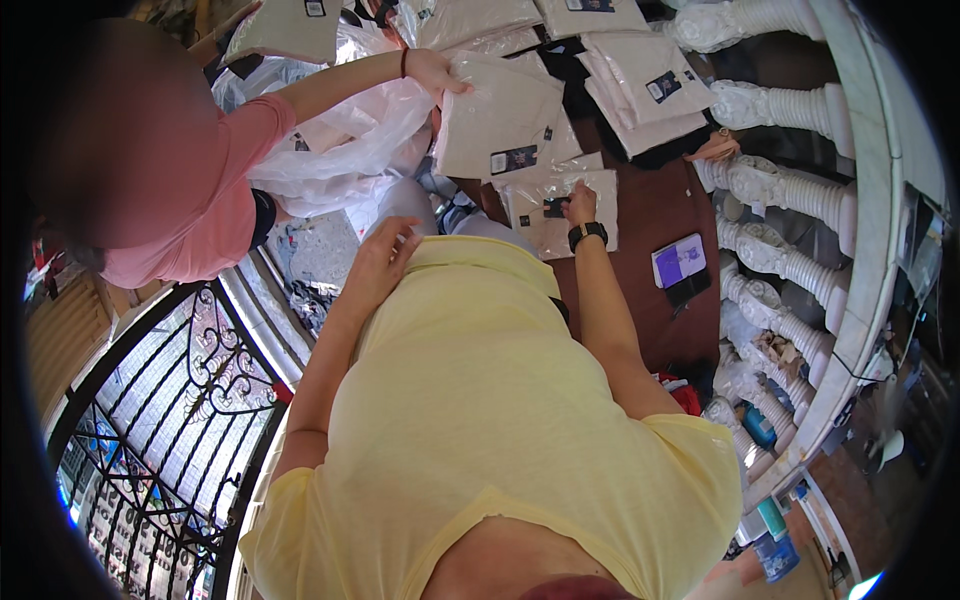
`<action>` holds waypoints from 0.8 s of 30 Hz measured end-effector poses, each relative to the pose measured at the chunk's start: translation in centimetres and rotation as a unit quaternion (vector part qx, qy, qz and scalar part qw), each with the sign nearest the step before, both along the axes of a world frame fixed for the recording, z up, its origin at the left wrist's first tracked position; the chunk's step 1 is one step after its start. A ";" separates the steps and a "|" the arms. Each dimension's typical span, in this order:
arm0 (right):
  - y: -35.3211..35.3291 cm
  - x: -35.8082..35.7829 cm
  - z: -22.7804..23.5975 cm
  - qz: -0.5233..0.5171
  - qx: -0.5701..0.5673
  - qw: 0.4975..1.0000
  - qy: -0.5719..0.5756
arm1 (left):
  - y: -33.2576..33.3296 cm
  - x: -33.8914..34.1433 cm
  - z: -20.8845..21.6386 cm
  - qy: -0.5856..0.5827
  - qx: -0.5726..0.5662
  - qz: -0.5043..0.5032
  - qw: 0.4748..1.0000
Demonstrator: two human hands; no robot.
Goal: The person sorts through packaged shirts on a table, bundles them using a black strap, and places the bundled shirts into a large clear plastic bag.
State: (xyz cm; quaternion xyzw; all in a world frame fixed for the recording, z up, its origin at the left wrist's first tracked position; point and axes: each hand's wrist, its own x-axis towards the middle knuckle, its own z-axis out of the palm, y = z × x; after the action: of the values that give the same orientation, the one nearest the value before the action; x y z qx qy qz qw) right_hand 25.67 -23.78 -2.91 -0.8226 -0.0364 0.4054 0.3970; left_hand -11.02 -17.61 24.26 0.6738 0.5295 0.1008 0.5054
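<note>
My right hand, with a dark watch at the wrist, rests over a beige folded garment in a clear bag. Its fingers are bent together beside the dark tag; whatever lies between them is too small to make out. At the side of my yellow shirt, my left hand is open and holds nothing, its fingers a little apart. Just beyond, a co-worker's hand grips the corner of another bagged beige garment, which partly overlaps other packets.
More bagged garments are piled on the brown table. A purple-and-white item lies near its right side, beside white balusters. The co-worker in pink stands at left with clear plastic sheeting. A black iron gate is lower left.
</note>
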 end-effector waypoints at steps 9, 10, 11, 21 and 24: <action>5.6 0.1 3.0 0.108 0.000 0.992 -0.072 | 5.8 2.3 -15.9 -0.054 -0.112 0.140 0.982; 6.2 0.9 1.6 0.111 -0.003 0.991 -0.071 | 7.4 4.1 -17.1 -0.070 -0.179 0.184 0.964; 7.0 0.8 0.7 0.124 -0.003 0.990 -0.064 | 8.6 5.0 -17.6 -0.083 -0.243 0.238 0.937; 10.6 -2.1 2.1 -0.005 0.034 0.979 0.200 | 12.5 10.9 -24.2 -0.283 -0.365 0.354 0.813; 8.0 -2.3 -0.2 -0.087 0.095 0.938 0.322 | 13.3 14.4 -22.3 -0.260 -0.283 0.382 0.841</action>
State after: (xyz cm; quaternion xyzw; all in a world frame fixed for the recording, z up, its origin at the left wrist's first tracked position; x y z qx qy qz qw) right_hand 23.40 -15.76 -3.13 -0.6066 0.1264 0.6072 0.4974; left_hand 3.42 -4.33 1.93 0.1953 0.5991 0.3035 0.7147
